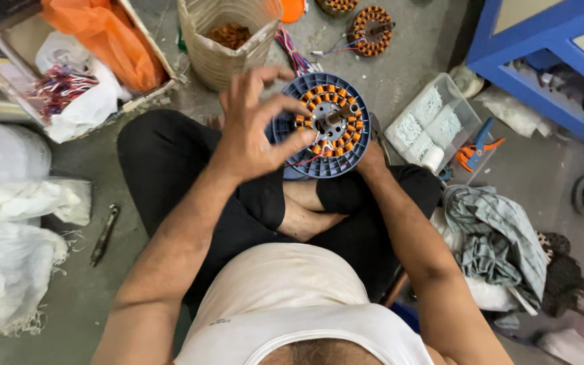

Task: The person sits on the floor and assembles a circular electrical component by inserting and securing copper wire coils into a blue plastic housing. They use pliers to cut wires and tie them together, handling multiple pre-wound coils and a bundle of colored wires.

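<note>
Cream sleeveless vest, black trousers, arms bare, feet apparently bare
</note>
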